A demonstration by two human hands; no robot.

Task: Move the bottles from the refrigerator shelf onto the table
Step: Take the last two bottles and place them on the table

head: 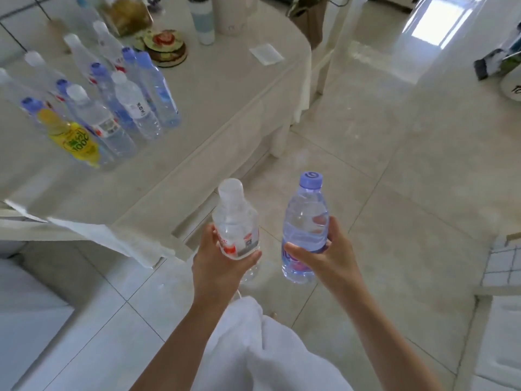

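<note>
Both hands are gripping: left hand (222, 261) the clear white-capped plastic bottle (235, 221), right hand (328, 249) the blue-tinted purple-capped one (304, 227); both should be going upright onto the cream table (225, 103), beside the standing bottle group (112, 108).

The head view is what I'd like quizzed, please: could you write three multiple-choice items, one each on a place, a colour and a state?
1. Where does the yellow-labelled bottle stand?
A. on the table
B. on the floor
C. in a hand

2. What colour is the cap of the bottle in the right hand?
A. red
B. blue-violet
C. green

3. What is the left hand doing?
A. hanging idle
B. pressing on the table
C. gripping a white-capped bottle

Answers:
1 A, it stands among the table's bottles.
2 B, the blue-tinted bottle shows it.
3 C, fingers wrap the white-capped bottle.
</note>
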